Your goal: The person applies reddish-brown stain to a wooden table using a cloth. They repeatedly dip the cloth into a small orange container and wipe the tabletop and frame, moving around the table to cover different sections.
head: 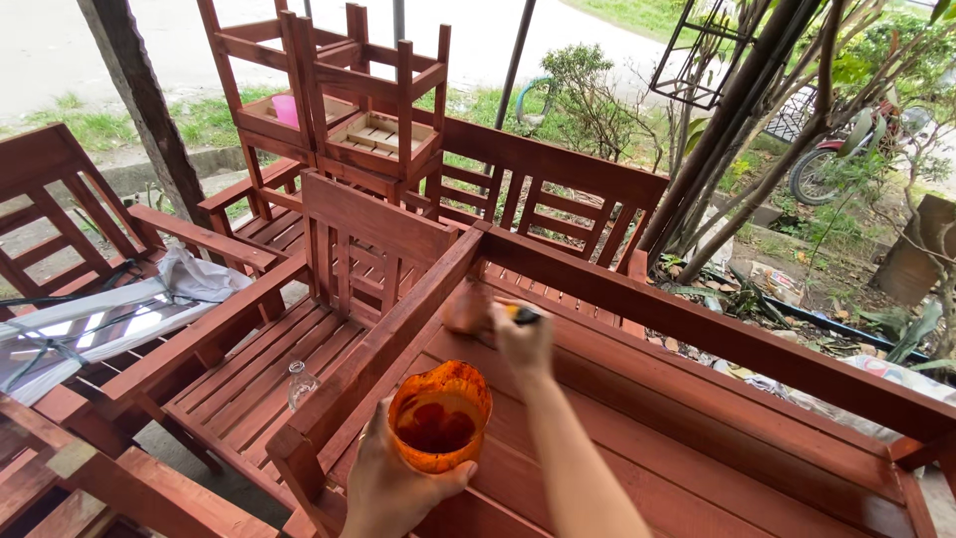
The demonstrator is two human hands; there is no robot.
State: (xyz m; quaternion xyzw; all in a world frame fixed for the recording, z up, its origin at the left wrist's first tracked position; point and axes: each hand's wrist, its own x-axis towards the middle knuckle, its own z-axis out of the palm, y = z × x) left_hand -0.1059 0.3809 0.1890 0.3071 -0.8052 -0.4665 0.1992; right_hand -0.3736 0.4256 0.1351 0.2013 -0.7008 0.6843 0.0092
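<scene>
My left hand [393,488] grips an orange-stained plastic cup [439,416] with dark red-brown stain liquid in it, held over the slatted seat of a reddish wooden bench [697,438]. My right hand [520,341] reaches forward and holds a small brush with a dark handle [525,316], its tip against the seat slats near the corner where the armrest rail [398,334] meets the backrest rail [717,329]. The brush bristles are hidden behind my fingers.
A second slatted chair [264,374] stands to the left with a small clear glass bottle [301,384] on its seat. More wooden chairs [349,110] are stacked behind. A glass tabletop with a white cloth [199,274] lies far left. Plants and a motorbike [846,149] are right.
</scene>
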